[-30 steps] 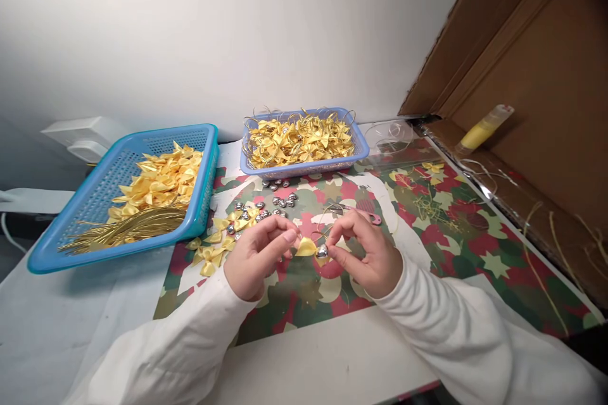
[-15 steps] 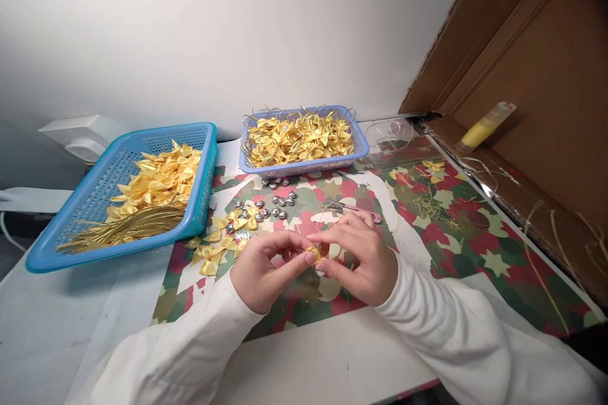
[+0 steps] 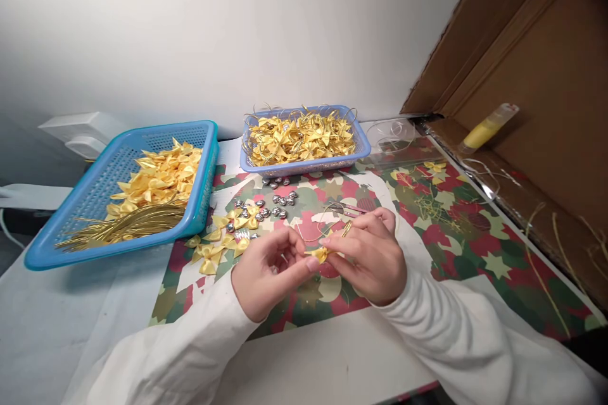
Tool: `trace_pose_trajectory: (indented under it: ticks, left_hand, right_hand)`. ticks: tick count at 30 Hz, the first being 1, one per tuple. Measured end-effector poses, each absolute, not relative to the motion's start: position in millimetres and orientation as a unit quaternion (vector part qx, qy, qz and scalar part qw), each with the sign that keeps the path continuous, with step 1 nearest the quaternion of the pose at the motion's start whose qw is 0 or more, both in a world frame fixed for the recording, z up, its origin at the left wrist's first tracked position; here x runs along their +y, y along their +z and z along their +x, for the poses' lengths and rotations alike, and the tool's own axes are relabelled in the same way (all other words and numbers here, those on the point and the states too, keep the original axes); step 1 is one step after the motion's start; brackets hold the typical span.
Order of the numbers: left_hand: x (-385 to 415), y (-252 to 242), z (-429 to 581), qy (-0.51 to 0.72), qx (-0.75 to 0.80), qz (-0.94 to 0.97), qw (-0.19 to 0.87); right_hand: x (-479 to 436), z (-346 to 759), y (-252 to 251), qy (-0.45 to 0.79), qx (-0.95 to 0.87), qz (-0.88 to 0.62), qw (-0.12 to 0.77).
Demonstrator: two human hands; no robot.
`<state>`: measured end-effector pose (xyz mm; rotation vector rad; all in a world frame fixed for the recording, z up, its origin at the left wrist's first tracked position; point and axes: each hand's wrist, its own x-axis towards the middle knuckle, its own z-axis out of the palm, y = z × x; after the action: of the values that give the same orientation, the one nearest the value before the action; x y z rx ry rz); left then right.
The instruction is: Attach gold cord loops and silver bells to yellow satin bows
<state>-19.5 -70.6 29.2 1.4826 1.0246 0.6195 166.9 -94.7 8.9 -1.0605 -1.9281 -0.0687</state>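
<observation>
Between my two hands is a small yellow satin bow [image 3: 321, 255]. The thumb and index finger of my left hand [image 3: 268, 273] are at its left end, pinching it. My right hand [image 3: 373, 258] grips the bow's other side with bent fingers, which partly hide it. A bit of gold cord [image 3: 347, 228] sticks up beside the right fingers. Just beyond that hand lie pink-handled scissors [image 3: 354, 210], partly covered by it. To the left of my hands, several loose yellow bows [image 3: 209, 254] and silver bells [image 3: 276, 211] are spread out on the patterned sheet.
A blue basket [image 3: 47, 253] at the left holds yellow bows and a bundle of gold cords. Another blue basket [image 3: 304, 169] at the back is heaped with bows on cord loops. Cardboard [image 3: 536, 63] stands at the right, with a yellow-filled tube [image 3: 489, 128] before it. Thread scraps [image 3: 434, 202] lie nearby.
My right hand has moved slightly right and turned, so the bow and the gold cord show more. The left fingers have parted a little from the right ones.
</observation>
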Motion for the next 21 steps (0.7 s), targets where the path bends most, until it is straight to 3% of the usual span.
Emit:
trace_pose_trajectory:
  ticks: [3, 15, 21]
  left_hand:
    - [-74.2, 30.3, -14.4, 0.224, 0.473, 0.623, 0.582]
    - [-72.4, 20.8, -10.2, 0.266, 0.483, 0.55, 0.627]
    - [-66.6, 24.1, -9.0, 0.252, 0.489, 0.48, 0.683]
  right_hand:
    - [-95.0, 165.1, 7.6, -0.032, -0.778, -0.43, 0.457]
    - [-95.8, 160.4, 11.4, -0.062, -0.787, -0.429, 0.439]
    - [-98.5, 163.5, 15.3, 0.071, -0.756, -0.454, 0.466]
